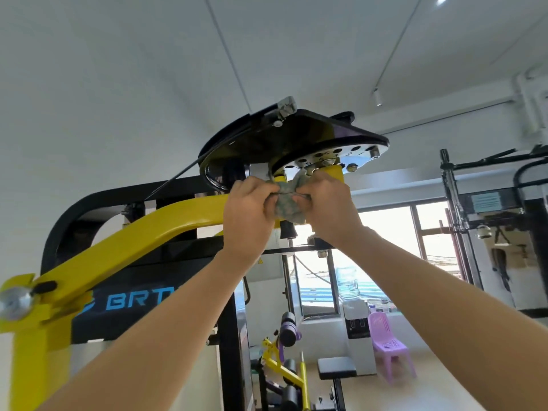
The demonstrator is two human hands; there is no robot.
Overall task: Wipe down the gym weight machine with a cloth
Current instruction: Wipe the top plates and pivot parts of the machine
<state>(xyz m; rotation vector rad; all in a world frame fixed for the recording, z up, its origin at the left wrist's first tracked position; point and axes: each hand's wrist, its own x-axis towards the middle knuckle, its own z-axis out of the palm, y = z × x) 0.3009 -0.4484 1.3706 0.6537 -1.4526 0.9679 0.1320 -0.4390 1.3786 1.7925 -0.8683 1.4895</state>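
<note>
Gym, left hand (246,215), right hand (329,209) half-hiding cloth (286,202)

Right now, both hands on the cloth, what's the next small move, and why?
Probably push the cloth up onto the numbered disc: left hand and right hand grip it bunched against the yellow post, just under the disc.

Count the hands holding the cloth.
2. The left hand grips the cloth on its left side; the right hand grips its right side, both raised just under the chrome plate. None appears hidden.
</note>
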